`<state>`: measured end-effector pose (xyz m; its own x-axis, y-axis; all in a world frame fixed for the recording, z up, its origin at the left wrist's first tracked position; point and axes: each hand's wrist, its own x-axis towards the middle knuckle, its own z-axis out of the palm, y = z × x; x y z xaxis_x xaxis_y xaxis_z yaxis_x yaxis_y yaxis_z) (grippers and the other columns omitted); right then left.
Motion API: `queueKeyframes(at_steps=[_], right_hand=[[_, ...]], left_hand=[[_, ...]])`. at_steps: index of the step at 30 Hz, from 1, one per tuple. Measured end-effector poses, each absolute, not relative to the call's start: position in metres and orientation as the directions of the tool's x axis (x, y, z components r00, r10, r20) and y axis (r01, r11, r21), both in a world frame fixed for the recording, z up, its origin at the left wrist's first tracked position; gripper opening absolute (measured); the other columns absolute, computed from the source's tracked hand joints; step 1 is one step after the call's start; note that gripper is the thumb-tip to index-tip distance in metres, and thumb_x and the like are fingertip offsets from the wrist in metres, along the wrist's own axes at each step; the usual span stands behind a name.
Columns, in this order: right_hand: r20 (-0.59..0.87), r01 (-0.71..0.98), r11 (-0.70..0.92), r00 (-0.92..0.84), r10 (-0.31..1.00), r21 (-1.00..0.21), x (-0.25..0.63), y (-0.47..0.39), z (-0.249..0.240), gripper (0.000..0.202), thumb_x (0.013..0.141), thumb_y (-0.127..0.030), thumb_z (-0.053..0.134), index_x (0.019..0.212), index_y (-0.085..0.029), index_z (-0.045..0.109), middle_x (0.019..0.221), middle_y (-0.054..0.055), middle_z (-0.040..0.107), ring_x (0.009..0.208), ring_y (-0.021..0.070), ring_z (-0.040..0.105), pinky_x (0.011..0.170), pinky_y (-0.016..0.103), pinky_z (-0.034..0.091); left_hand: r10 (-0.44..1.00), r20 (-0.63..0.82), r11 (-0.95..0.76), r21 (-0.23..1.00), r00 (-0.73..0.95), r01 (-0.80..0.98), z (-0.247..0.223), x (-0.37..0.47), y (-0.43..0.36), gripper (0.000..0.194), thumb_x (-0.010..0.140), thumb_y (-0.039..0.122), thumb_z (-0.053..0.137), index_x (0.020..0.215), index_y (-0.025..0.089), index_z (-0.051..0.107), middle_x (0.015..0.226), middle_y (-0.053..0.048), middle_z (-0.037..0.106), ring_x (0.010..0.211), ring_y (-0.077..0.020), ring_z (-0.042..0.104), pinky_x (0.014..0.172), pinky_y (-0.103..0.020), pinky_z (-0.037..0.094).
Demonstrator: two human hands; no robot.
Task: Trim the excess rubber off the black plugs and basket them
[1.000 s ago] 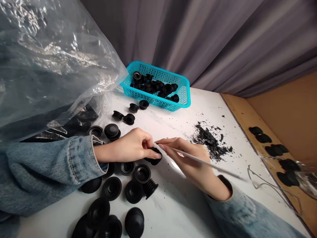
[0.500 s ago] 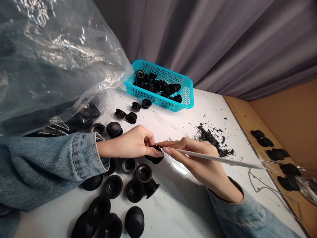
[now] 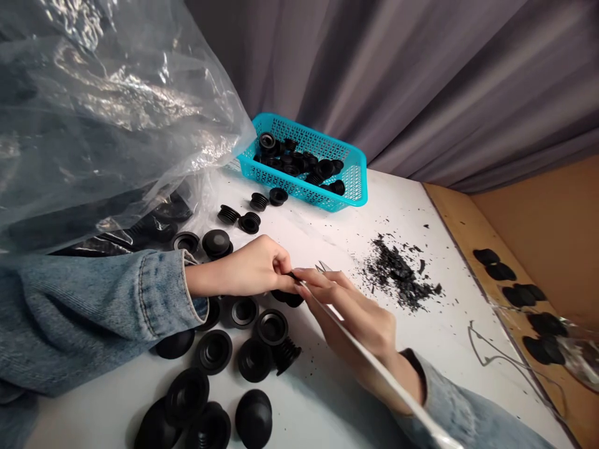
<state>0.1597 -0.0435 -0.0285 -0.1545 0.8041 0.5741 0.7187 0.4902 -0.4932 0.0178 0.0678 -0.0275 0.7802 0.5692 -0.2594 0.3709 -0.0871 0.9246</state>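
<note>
Nearest me, loose black ribbed plugs (image 3: 214, 352) with wide round flanges lie on the white tabletop (image 3: 294, 405), well on the near side of the turquoise perforated plastic basket (image 3: 349, 202); some show hollow centres, others smooth domed caps. Between them and the basket, my left hand (image 3: 248, 268) pinches a matte black piece (image 3: 287, 299), mostly hidden by fingers. My right hand (image 3: 358, 312) grips a long, slender, pale tool (image 3: 374, 365), its tip meeting that piece. Black shavings (image 3: 400, 271) lie right of the basket, which holds more plugs; a grey curtain (image 3: 374, 75) hangs behind.
</note>
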Motion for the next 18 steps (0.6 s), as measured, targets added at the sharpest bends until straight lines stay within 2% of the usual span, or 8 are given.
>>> queueKeyframes(at_steps=[3,7,10,12,15,18], right_hand=[[0.678,0.714,0.573,-0.189,0.71,-0.402,0.157,-0.044,-0.041,0.022,0.081,0.002,0.053,0.091,-0.018,0.053,0.096,0.014,0.069,0.079,0.0215,0.066,0.061,0.035,0.051],[0.633,0.717,0.603,-0.294,0.716,-0.349,0.16,-0.044,-0.051,0.022,0.085,0.001,0.049,0.101,-0.015,0.051,0.105,0.02,0.066,0.095,0.0254,0.063,0.069,0.04,0.051],[0.638,0.731,0.625,-0.349,0.686,-0.273,0.163,-0.039,-0.057,0.019,0.086,0.0,0.048,0.099,-0.013,0.052,0.106,0.022,0.065,0.098,0.0272,0.063,0.069,0.04,0.05],[0.653,0.763,0.589,-0.307,0.692,-0.267,0.165,-0.032,-0.058,0.016,0.087,-0.003,0.048,0.095,-0.015,0.054,0.103,0.018,0.068,0.093,0.025,0.064,0.068,0.038,0.051],[0.685,0.826,0.475,-0.157,0.711,-0.303,0.177,-0.021,-0.045,0.013,0.089,-0.011,0.048,0.086,-0.02,0.057,0.092,0.01,0.07,0.076,0.019,0.067,0.062,0.032,0.052],[0.663,0.83,0.352,0.029,0.748,-0.434,0.198,-0.018,-0.013,0.01,0.09,-0.02,0.051,0.087,-0.02,0.06,0.091,0.008,0.068,0.073,0.0171,0.066,0.059,0.029,0.053]], left_hand=[[0.574,-0.282,-0.07,0.918,0.769,0.389,-0.028,0.018,0.068,0.028,0.061,0.032,0.071,0.052,0.011,0.054,0.046,0.005,0.045,0.045,-0.0056,0.036,0.042,-0.018,0.026],[0.577,-0.322,-0.028,0.911,0.751,0.412,-0.025,0.019,0.068,0.026,0.06,0.029,0.07,0.052,0.012,0.053,0.045,0.005,0.045,0.043,-0.0056,0.036,0.041,-0.018,0.025],[0.575,-0.337,-0.004,0.91,0.745,0.414,-0.022,0.02,0.067,0.024,0.062,0.026,0.067,0.051,0.012,0.051,0.044,0.006,0.043,0.042,-0.0055,0.036,0.04,-0.019,0.025],[0.572,-0.308,-0.025,0.92,0.76,0.391,-0.022,0.019,0.065,0.028,0.062,0.026,0.069,0.049,0.012,0.049,0.044,0.007,0.04,0.043,-0.0049,0.033,0.041,-0.019,0.024],[0.575,-0.241,-0.095,0.929,0.782,0.357,-0.021,0.017,0.063,0.032,0.062,0.029,0.071,0.049,0.012,0.048,0.045,0.007,0.039,0.045,-0.0049,0.032,0.043,-0.019,0.025],[0.588,-0.21,-0.113,0.935,0.781,0.336,-0.02,0.015,0.063,0.03,0.064,0.033,0.072,0.056,0.012,0.052,0.052,0.005,0.048,0.05,-0.0068,0.04,0.047,-0.02,0.031]])
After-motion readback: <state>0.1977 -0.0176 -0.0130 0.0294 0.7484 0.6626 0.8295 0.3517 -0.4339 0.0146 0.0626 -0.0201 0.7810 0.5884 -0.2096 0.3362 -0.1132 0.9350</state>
